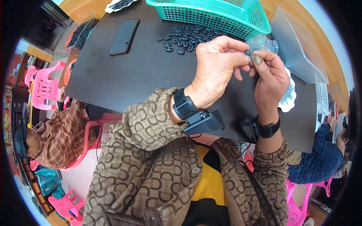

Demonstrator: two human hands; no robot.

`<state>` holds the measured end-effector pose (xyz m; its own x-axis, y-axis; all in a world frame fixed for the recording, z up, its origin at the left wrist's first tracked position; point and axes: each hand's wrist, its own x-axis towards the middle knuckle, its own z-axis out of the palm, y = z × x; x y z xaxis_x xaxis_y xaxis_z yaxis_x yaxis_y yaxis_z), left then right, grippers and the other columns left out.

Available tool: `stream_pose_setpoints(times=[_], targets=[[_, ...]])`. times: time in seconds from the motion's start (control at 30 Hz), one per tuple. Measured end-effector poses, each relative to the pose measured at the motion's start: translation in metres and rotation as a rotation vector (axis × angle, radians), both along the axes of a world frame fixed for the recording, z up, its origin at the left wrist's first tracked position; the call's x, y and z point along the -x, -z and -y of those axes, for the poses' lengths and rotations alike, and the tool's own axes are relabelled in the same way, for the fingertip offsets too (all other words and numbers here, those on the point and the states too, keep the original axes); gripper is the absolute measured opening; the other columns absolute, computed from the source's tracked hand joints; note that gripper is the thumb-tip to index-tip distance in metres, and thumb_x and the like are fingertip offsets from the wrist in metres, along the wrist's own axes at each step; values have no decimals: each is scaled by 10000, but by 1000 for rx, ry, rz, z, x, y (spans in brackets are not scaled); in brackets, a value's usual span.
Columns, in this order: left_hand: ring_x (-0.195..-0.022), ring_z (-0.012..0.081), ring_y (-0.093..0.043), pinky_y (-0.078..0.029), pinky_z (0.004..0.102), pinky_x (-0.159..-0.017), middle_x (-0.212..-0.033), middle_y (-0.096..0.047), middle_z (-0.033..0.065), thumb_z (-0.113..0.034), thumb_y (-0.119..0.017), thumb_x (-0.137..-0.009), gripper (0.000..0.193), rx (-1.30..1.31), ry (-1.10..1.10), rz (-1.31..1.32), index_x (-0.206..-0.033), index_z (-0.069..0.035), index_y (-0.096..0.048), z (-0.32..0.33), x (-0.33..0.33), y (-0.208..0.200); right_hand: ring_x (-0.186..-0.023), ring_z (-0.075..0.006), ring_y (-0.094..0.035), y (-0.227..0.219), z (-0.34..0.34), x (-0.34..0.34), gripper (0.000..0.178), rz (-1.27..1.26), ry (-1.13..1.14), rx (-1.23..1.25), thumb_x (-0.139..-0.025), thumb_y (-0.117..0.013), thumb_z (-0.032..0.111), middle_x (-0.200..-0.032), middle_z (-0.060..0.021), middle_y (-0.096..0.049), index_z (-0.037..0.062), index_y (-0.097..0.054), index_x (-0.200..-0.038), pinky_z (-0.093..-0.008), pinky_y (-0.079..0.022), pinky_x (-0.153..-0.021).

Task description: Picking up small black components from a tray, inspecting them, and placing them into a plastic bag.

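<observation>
Black and small, one piece [247, 53] sits pinched at the fingertips of the left hand [217, 62]. The right hand [269, 75] comes close, thumb near forefinger; I cannot tell what it grips. Beyond lie similar black pieces [186, 37], a green basket [211, 20] and, leftward, a phone [124, 36].

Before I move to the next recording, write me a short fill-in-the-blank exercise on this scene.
1. The left hand and right hand bring their ____ close together at a small dark piece.
2. The cluster of black pieces lies to the ____ of the phone.
3. The chairs at the upper left are coloured ____.

Missing words: fingertips; right; pink.
</observation>
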<state>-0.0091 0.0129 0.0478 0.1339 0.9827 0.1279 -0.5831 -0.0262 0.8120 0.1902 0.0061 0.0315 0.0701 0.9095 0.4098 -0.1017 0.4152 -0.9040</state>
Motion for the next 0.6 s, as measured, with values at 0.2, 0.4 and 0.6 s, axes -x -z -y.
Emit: stream_pose_setpoints(times=[0.2,0.4,0.6], targets=[[-881,211,-879,-665,306,-652,-1094,-902,171,72,-859,-1090,218,-34,-14,-18,-1307,93,-856,0,1,0,-932,-96,-754,-4,2,3,168,88,49,-33,-1192,-821,0,-1164,-54,-862,-60,-854,-1346,-237,-584,-806],[-876,206,-875,-664,303,-653,-1086,-901,165,81,-846,-1098,205,-20,-23,-22,-1302,92,-854,3,1,-2,-922,-88,-739,-6,4,10,161,90,63,-50,-1185,-835,2,-1158,-45,-854,-58,-853,-1333,-234,-581,-805],[-891,206,-876,-666,304,-657,-1085,-895,159,74,-839,-1109,199,-14,-24,-18,-1307,91,-851,4,2,-5,-920,-89,-731,-2,4,8,145,73,72,-45,-1191,-818,-15,-1146,-38,-844,-61,-847,-1326,-241,-579,-802]])
